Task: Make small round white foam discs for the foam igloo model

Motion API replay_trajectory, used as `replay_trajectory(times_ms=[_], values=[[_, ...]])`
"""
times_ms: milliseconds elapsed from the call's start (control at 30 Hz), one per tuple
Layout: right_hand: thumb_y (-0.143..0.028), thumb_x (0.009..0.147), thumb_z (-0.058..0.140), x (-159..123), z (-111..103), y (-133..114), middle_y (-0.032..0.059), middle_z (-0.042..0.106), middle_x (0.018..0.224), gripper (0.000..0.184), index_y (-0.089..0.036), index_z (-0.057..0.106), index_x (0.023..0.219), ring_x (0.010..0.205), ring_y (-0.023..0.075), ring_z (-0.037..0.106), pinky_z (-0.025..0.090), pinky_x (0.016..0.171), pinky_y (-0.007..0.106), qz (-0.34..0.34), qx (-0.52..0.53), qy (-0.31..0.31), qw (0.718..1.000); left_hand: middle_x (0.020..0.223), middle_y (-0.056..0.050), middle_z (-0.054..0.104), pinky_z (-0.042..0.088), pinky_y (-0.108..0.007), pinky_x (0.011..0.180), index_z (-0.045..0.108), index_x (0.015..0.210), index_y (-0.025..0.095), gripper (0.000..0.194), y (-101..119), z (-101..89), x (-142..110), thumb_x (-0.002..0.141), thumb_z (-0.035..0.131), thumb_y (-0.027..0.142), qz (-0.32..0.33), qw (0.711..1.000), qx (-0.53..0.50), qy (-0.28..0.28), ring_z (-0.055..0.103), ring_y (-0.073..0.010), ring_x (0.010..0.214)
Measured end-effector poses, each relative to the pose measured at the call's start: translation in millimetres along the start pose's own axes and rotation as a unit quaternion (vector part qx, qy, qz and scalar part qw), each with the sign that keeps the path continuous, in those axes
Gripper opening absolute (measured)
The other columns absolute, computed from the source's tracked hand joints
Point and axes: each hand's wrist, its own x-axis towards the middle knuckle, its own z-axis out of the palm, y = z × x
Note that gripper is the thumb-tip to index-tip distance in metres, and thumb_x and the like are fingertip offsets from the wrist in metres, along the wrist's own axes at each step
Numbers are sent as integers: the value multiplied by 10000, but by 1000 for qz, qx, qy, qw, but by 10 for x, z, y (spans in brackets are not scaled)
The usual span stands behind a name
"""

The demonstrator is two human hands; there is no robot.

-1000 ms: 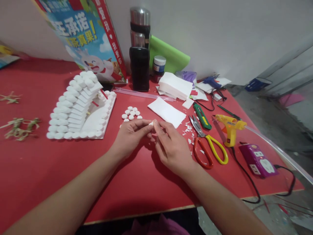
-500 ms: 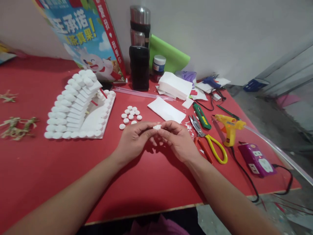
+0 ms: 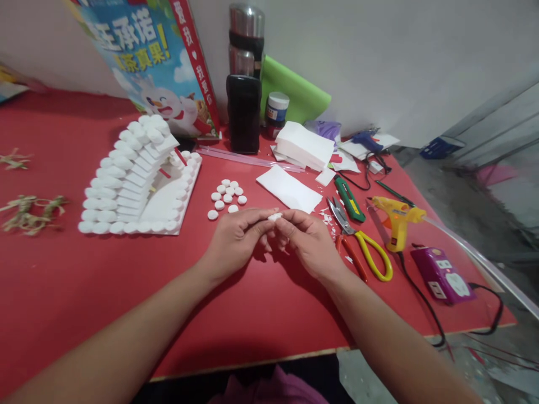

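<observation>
A small white piece (image 3: 275,217), perhaps foam, is pinched between the fingertips of both hands above the red table. My left hand (image 3: 238,238) grips it from the left, thumb and forefinger pressed together. From the right, my right hand (image 3: 309,238) holds the same piece. Just beyond my left hand lies a group of white round pellets (image 3: 228,198). A white sheet (image 3: 290,188) rests flat behind my hands. Further left stands a white curved stair model (image 3: 130,182) edged with rounded white pieces.
Right of my hands lie scissors (image 3: 374,257) with red and yellow handles, a green utility knife (image 3: 350,200), a yellow glue gun (image 3: 398,219) and a purple power box (image 3: 443,275) with cords. A black phone (image 3: 243,115) stands at the back. Dried straw figures (image 3: 33,213) lie far left.
My right hand has turned and shifted slightly right, its fingers now opposite the left ones, so more of the white piece shows. The camera view has shifted slightly. Both hands keep hold.
</observation>
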Motion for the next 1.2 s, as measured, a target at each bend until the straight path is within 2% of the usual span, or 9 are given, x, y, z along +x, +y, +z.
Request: replay_trajectory(times_ms=[167, 333, 467, 633, 800, 933, 1067, 1133, 1200], values=[[-378, 914, 804, 16, -27, -4, -9, 677, 726, 197, -188, 761, 884, 580, 84, 538, 454, 582, 237, 22, 54, -24, 998, 670, -17, 694, 588, -230, 447, 833, 988, 156, 182, 53, 4, -1, 915, 700, 257, -27, 999, -19, -11, 661, -140, 496], [-328, 901, 808, 41, -16, -47, 30, 691, 731, 183, -156, 756, 869, 559, 74, 470, 434, 546, 215, 90, 159, -44, 982, 663, -8, 691, 561, -197, 448, 832, 968, 148, 156, 26, -56, 27, 904, 744, 260, -59, 997, -52, -22, 628, -107, 488], [-330, 930, 763, 60, -19, -85, 51, 697, 782, 200, -131, 753, 902, 543, 52, 396, 397, 508, 181, 157, 212, -94, 960, 639, 3, 684, 530, -186, 423, 837, 1072, 177, 212, -65, -128, 63, 906, 768, 290, -91, 984, -137, -70, 609, -98, 452], [-321, 859, 820, 71, -53, -100, 10, 638, 722, 236, -113, 712, 825, 525, 35, 352, 381, 477, 154, 203, 246, -99, 943, 641, -5, 695, 567, -205, 473, 825, 1160, 181, 291, -126, -180, 83, 897, 803, 302, -115, 961, -213, -131, 626, -102, 467], [-309, 813, 856, 97, -102, -120, -7, 638, 750, 244, -123, 705, 860, 532, 32, 399, 403, 478, 138, 175, 274, -54, 944, 799, -60, 786, 654, -294, 561, 787, 1228, 161, 348, -113, -199, 84, 895, 806, 264, -130, 952, -249, -119, 720, -161, 593], [-298, 804, 856, 134, -139, -173, -12, 632, 734, 249, -142, 662, 788, 510, 24, 394, 422, 484, 129, 131, 303, -18, 944, 924, -127, 832, 685, -342, 638, 742, 1238, 124, 405, -74, -152, 77, 873, 835, 273, -147, 951, -252, -107, 798, -229, 724], [-280, 795, 858, 153, -153, -228, -17, 617, 732, 281, -157, 613, 732, 507, 20, 390, 415, 471, 122, 114, 332, 8, 937, 859, -124, 831, 665, -291, 601, 724, 964, 112, 289, -58, -120, 92, 822, 883, 307, -154, 950, -257, -88, 793, -215, 664], [-268, 796, 857, 151, -151, -237, -18, 617, 743, 273, -158, 615, 734, 514, 20, 399, 421, 476, 122, 107, 337, 16, 935, 767, -100, 812, 626, -253, 526, 667, 821, 122, 306, -60, -124, 102, 806, 892, 328, -154, 951, -254, -83, 758, -189, 572], [-262, 790, 865, 148, -146, -232, -17, 616, 744, 260, -152, 634, 743, 517, 18, 403, 427, 482, 124, 104, 342, 15, 934, 694, -71, 786, 590, -232, 486, 619, 773, 140, 343, -67, -135, 107, 793, 898, 337, -148, 953, -249, -84, 718, -167, 506]])
